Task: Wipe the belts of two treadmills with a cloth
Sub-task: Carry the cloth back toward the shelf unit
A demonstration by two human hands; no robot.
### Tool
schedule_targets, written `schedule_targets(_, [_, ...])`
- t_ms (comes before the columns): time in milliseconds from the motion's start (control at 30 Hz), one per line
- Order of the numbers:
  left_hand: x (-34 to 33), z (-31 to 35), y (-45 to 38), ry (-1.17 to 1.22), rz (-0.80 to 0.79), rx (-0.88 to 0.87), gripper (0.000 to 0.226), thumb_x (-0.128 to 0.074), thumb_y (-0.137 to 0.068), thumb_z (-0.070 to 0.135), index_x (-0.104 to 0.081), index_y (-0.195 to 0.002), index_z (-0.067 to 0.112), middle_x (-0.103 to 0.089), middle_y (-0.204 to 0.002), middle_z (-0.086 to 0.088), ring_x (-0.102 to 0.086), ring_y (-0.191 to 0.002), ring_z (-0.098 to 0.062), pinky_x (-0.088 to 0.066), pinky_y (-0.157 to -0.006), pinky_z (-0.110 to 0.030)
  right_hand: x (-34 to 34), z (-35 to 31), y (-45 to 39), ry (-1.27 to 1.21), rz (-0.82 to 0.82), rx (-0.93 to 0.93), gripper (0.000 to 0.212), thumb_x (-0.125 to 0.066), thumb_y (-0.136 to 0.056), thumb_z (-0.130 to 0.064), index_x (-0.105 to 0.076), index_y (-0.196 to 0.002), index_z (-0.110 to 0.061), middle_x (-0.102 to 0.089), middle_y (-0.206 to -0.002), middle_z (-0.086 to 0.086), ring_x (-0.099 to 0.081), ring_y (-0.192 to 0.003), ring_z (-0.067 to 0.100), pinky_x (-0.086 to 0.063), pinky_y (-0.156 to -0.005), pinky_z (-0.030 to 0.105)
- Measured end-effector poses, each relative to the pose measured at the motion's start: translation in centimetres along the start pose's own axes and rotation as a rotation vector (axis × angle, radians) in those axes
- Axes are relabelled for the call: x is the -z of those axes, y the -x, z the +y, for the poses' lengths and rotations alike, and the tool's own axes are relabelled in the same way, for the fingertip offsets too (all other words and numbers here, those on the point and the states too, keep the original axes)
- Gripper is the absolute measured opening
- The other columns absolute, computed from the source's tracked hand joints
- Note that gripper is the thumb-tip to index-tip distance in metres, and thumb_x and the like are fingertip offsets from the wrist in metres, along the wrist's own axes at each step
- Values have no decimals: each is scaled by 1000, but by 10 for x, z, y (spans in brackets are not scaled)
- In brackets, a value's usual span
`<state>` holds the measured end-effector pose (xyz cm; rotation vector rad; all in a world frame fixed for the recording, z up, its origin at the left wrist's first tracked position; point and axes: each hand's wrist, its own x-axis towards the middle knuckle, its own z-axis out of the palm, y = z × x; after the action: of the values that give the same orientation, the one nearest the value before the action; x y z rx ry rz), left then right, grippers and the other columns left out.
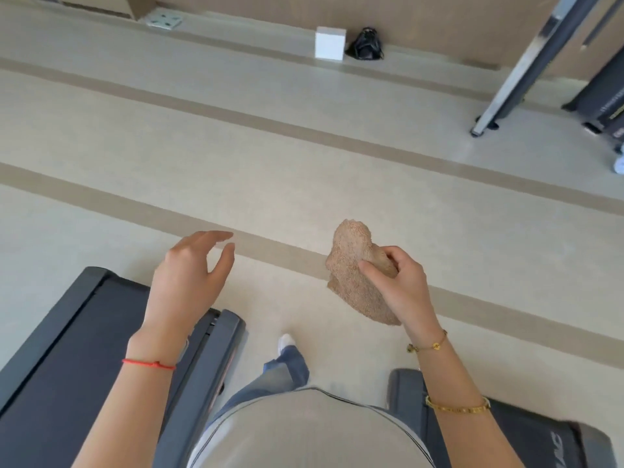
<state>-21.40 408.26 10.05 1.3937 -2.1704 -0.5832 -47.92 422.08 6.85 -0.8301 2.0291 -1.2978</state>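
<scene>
Your right hand (pixel 395 275) pinches the cloth (pixel 358 275), a tan, nubby terry rag, bunched and drooping: likely light, soft, grippy. Take a fuller fistful so it doesn't fold under. Your left hand (pixel 189 271) hangs relaxed, holding nothing. 2 treadmills: dark matte left belt (pixel 67 359) near left, second deck (pixel 540 437) near right.

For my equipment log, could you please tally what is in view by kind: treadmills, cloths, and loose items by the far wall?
Treadmills: 3, namely left treadmill, right treadmill, far treadmill
Cloths: 1, the tan cloth in the right hand
Wall items: 2, namely white box, black bag
Total: 6
</scene>
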Motion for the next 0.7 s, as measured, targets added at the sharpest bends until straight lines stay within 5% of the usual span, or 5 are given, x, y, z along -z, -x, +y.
schedule_targets(233, [38, -54, -136, -54, 123, 4, 25, -59, -98, 24, -70, -119, 16, -69, -120, -3, -46, -59, -13, -54, -76, -42, -88, -73, -136, -31, -111, 92, 18, -77, -82, -27, -67, -96, -19, -71, -90, -7, -66, -86, 6, -49, -74, 21])
schedule_targets(433, [36, -87, -212, -74, 125, 138, 28, -58, -98, 28, -69, -121, 17, -69, -121, -5, -61, -79, -32, -54, -79, -42, -142, -97, -226, -15, -206, 79, 17, -76, -83, -28, -68, -96, -21, -71, -89, -10, -67, -85, 5, -52, -76, 26])
schedule_targets(700, [7, -128, -356, -57, 171, 214, 27, -59, -98, 26, -69, -121, 16, -69, -120, -2, -53, -70, -22, -56, -79, -46, -222, -119, -388, -38, -313, 61, 19, -78, -82, -28, -68, -97, -21, -72, -92, -8, -68, -87, 6, -51, -75, 26])
